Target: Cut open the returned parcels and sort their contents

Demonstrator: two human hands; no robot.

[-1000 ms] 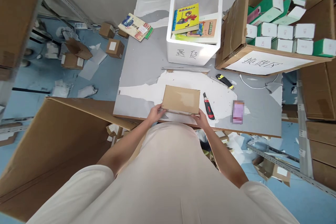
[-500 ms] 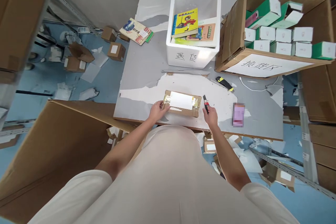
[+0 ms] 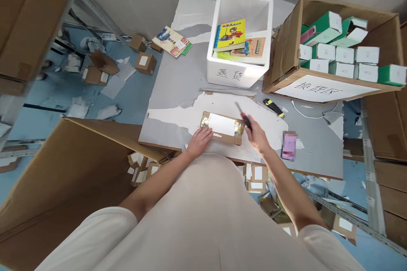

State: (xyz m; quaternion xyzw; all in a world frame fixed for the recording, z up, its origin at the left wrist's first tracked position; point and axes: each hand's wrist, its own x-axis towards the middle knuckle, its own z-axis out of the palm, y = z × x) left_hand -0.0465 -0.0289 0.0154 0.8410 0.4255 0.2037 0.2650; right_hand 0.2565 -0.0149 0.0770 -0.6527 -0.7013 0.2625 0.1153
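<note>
A flat brown cardboard parcel (image 3: 226,136) with a white label and shiny tape at both ends lies near the table's front edge. My left hand (image 3: 200,139) rests on its near left corner, fingers stretched out over the cardboard. In my right hand (image 3: 257,135) is a red and black utility knife (image 3: 246,120), its blade out and pointing up and left above the parcel's right end. A second, yellow and black utility knife (image 3: 273,108) lies on the table beyond. To the right of my right hand is a phone with a blurred pink screen (image 3: 289,145).
A white foam box (image 3: 230,74) with books and a carton (image 3: 282,61) of green and white boxes stand at the back. Books (image 3: 171,42) lie at the table's left edge. A large open carton (image 3: 79,169) stands at left; shelving flanks both sides.
My left hand has shifted from gripping the parcel's left end to lying flat on its near left corner. The knife has risen and swung left over the parcel's right end.
</note>
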